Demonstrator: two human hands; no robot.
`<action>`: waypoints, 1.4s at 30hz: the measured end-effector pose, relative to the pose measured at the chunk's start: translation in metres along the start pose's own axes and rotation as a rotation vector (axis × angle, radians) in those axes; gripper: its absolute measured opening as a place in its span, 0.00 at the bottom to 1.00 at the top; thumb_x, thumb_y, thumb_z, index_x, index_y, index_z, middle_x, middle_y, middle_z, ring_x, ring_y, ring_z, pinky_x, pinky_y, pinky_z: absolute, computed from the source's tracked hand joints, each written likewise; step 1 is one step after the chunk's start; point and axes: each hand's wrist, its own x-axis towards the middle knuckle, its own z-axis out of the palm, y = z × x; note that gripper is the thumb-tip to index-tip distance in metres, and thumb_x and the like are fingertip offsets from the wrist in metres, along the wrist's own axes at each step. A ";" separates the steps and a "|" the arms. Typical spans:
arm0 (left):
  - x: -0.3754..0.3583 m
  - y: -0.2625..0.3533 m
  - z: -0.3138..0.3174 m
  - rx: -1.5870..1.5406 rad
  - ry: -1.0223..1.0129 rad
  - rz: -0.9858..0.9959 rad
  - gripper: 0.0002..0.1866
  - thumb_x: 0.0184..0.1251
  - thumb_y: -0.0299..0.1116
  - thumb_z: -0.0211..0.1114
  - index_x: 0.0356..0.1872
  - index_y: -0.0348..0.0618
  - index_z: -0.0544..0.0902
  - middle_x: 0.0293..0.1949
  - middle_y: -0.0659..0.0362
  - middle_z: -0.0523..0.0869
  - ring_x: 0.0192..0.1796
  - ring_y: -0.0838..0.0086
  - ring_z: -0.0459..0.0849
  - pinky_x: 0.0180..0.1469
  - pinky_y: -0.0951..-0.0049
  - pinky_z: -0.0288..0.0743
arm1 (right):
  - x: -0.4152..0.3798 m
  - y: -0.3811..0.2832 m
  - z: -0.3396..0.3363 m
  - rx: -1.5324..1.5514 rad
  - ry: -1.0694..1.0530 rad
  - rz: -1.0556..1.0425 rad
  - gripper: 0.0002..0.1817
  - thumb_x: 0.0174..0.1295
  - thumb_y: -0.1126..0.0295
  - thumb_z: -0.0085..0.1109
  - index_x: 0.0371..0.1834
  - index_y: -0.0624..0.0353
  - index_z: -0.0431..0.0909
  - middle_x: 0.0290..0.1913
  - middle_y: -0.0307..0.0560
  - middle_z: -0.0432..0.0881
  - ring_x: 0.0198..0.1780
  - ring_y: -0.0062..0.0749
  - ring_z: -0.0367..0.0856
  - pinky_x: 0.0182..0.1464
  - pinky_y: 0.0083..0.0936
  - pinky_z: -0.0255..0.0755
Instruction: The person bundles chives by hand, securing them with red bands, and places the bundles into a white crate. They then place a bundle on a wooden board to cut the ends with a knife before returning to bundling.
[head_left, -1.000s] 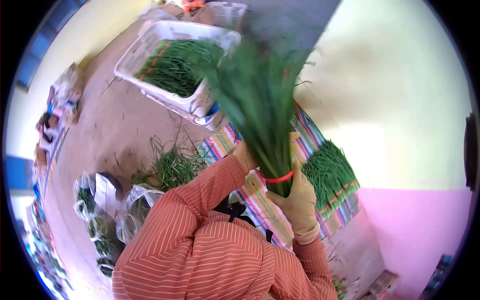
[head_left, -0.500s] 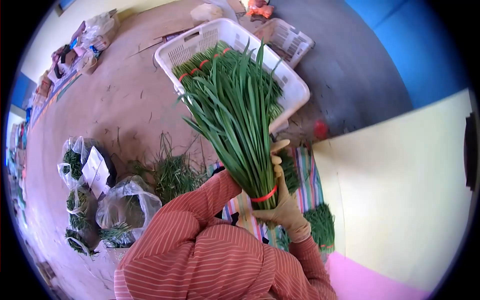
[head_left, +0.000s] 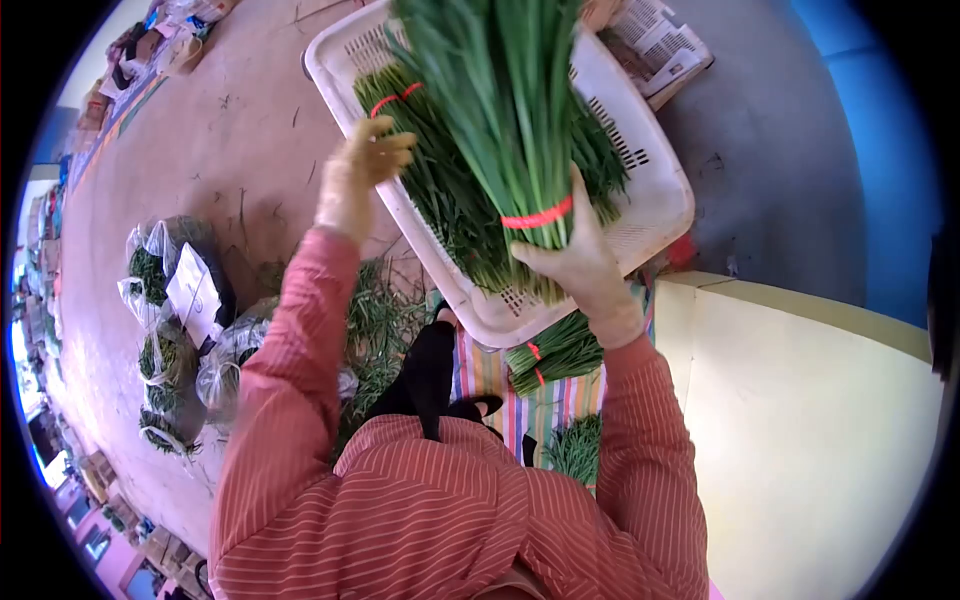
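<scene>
My right hand (head_left: 590, 265), in a pale glove, grips a large bundle of long green leafy stalks (head_left: 510, 130) near its red band, cut ends toward me. The bundle is over a white plastic basket (head_left: 668, 190). Inside the basket lie several banded green bundles (head_left: 435, 185), partly hidden under the held one. My left hand (head_left: 365, 170), gloved too, is raised by the basket's left rim with fingers apart and nothing in them.
More banded bundles (head_left: 555, 352) lie on a striped mat (head_left: 480, 375) below the basket. Loose greens (head_left: 380, 320) and plastic bags of greens (head_left: 165, 350) are on the floor at left. A pale low wall (head_left: 790, 400) stands at right; another crate (head_left: 655, 50) is behind.
The bundle in my right hand has moved forward over the basket. My left hand, hidden before, has come into view at the basket's left side. The view has shifted, showing my legs.
</scene>
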 end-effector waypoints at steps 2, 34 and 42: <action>-0.009 0.013 -0.011 0.087 0.070 0.140 0.16 0.74 0.45 0.62 0.50 0.45 0.86 0.42 0.53 0.91 0.39 0.75 0.86 0.47 0.75 0.78 | 0.010 0.011 0.026 -0.078 -0.085 0.147 0.63 0.46 0.65 0.80 0.81 0.65 0.43 0.67 0.62 0.70 0.68 0.47 0.71 0.70 0.33 0.64; 0.124 -0.119 0.027 1.770 -1.216 0.043 0.63 0.41 0.29 0.82 0.80 0.55 0.50 0.55 0.45 0.82 0.60 0.51 0.81 0.58 0.59 0.77 | 0.037 0.171 0.093 0.132 -0.746 0.787 0.29 0.41 0.55 0.85 0.44 0.61 0.89 0.39 0.48 0.90 0.45 0.35 0.86 0.51 0.31 0.75; 0.120 -0.121 0.033 1.797 -1.182 -0.001 0.61 0.44 0.22 0.79 0.80 0.56 0.49 0.57 0.47 0.81 0.61 0.51 0.80 0.61 0.60 0.75 | 0.056 0.179 0.058 -0.271 -0.872 0.856 0.47 0.49 0.39 0.74 0.66 0.61 0.75 0.65 0.54 0.79 0.67 0.40 0.76 0.67 0.34 0.68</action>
